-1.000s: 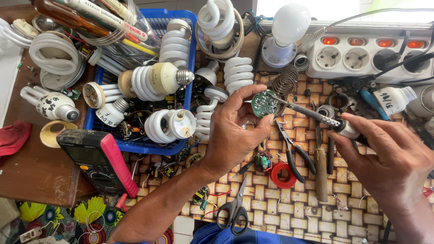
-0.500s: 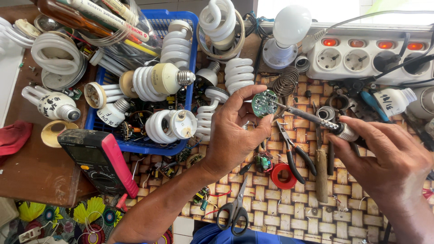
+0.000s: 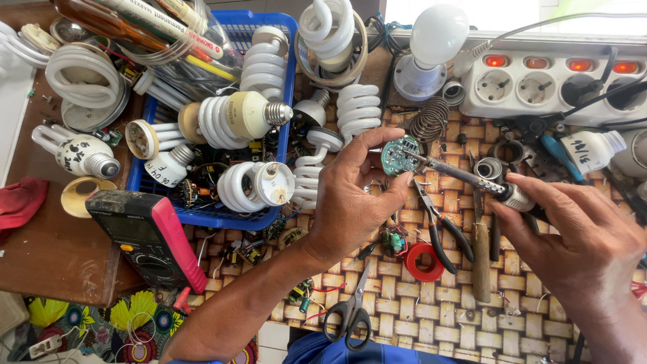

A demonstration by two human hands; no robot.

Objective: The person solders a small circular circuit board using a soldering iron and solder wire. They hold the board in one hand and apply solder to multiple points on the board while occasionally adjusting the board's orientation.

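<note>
From the head view, we are pinching a small round green circuit board [image 3: 395, 156] between the thumb and fingertips of our left hand [image 3: 350, 195], holding it up above the woven surface [image 3: 418, 317]. Our right hand [image 3: 573, 236] is closing around a soldering iron [image 3: 472, 178], whose metal tip is touching the board's edge. Black-handled pliers [image 3: 438, 222] and a red tape roll [image 3: 424, 261] are lying just below. A blue basket [image 3: 222, 216] of spiral bulbs is sitting to the left, a white power strip [image 3: 539, 87] above.

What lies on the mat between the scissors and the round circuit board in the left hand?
In the head view, between scissors and circuit board lie the left hand itself and a small green component.
</note>
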